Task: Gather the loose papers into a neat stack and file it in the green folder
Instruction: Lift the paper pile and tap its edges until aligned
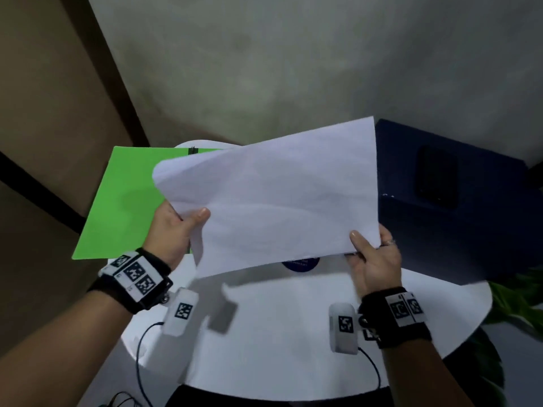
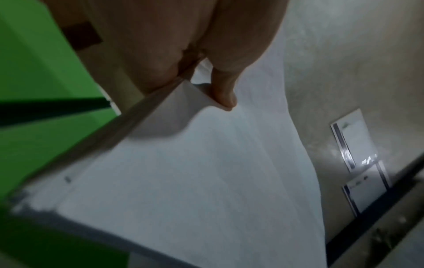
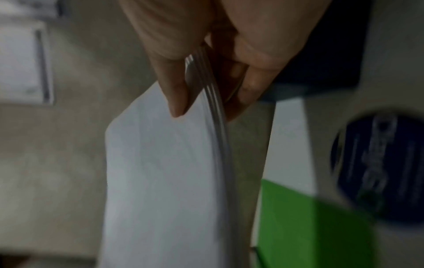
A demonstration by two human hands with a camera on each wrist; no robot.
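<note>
A stack of white papers (image 1: 273, 198) hangs in the air above the round white table (image 1: 293, 333), tilted up toward the far side. My left hand (image 1: 182, 224) pinches its near left edge, thumb on top. My right hand (image 1: 370, 248) pinches the near right corner, thumb on top and fingers below. The left wrist view shows the thumb on the papers (image 2: 183, 172); the right wrist view shows several sheet edges (image 3: 213, 127) between thumb and fingers. The green folder (image 1: 123, 201) lies open on the table's left, partly behind the papers.
A dark blue box (image 1: 458, 207) with a black phone (image 1: 437, 180) on it stands at the right of the table. A round blue sticker (image 1: 299, 264) shows under the papers. Green plant leaves (image 1: 517, 301) reach in at the right edge. The folder overhangs the table's left rim.
</note>
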